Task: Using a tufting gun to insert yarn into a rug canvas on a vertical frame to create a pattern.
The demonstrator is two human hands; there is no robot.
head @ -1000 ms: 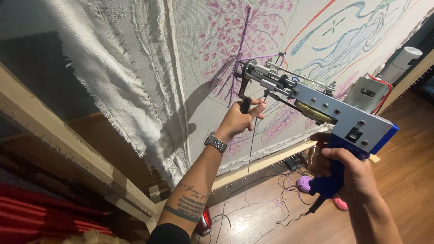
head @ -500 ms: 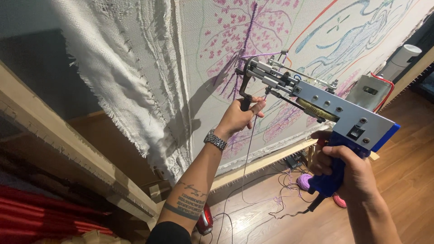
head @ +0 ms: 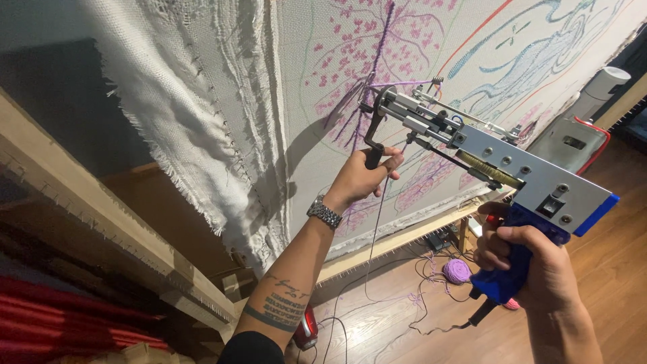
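Tool: a tufting gun [head: 499, 168], silver body with a blue grip, held up against the stretched backing cloth [head: 377, 81].
Where it is: centre-right of the view, nose touching the cloth at a purple yarn line [head: 385, 30], among pink and purple tufted marks.
Long axis: slanted, from the blue grip at 4 o'clock up to the nose at 10 o'clock.
Right hand [head: 532, 266]: closed around the blue pistol grip at the tool's low end, wrist bent upward, forearm coming in from 5 o'clock.
Left hand [head: 360, 178]: closed around the black front handle [head: 373, 145] that hangs under the nose; arm stretched up from 6 o'clock, a metal watch [head: 325, 214] on the wrist.
Nearer hand: the left hand is nearer the nose and the cloth; the right hand sits well back.
Yarn feed: a thin strand [head: 377, 222] drops from the tool toward the floor.
Around: a purple yarn ball [head: 457, 271] on the wood floor [head: 606, 269], a wooden frame [head: 404, 239] along the cloth's lower edge.
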